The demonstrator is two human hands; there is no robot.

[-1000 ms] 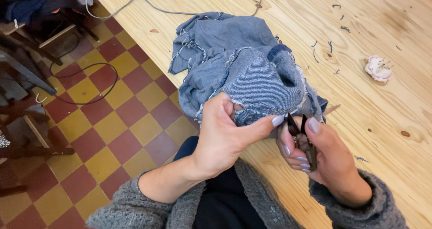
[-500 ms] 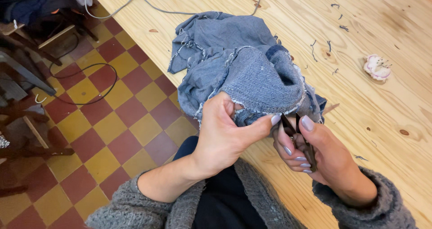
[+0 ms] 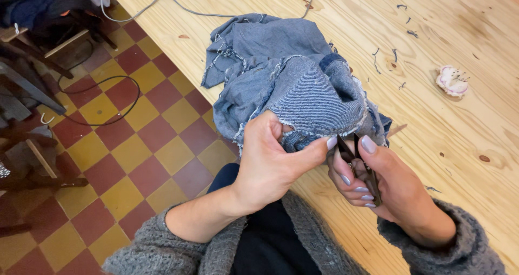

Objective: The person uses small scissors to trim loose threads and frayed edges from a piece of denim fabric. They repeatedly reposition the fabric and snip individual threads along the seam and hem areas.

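**Mia:** What is your left hand (image 3: 267, 161) doing?

**Ben:** Your left hand is pinching the blue jean cloth (image 3: 294, 86). The fingers are squeezed shut on its frayed edge, right at the near edge of the desk (image 3: 459, 140).

**Mia:** And your right hand (image 3: 386, 180)?

**Ben:** It holds the little black snips (image 3: 359, 164). Your fingers are wrapped around them, with your thumb on top. The two points of the snips stand a bit apart, and they touch the edge of the cloth next to your left thumb.

**Mia:** Where is the rest of the cloth?

**Ben:** It sits in a big bumpy heap on the desk, just past your hands. Part of it hangs over the near edge. (The edges are all fuzzy with loose threads.)

**Mia:** What else is on the desk?

**Ben:** A small pink and white pincushion (image 3: 452, 81) lies well off to the right. Tiny blue thread bits (image 3: 394, 56) are scattered between it and the cloth. A grey cord (image 3: 178, 6) runs along the far side.

**Mia:** What is down below?

**Ben:** A floor (image 3: 135, 140) of red and yellow squares, with a thin black cable (image 3: 116, 99) looping on it. Your sleeves (image 3: 162, 248) are grey and woolly.
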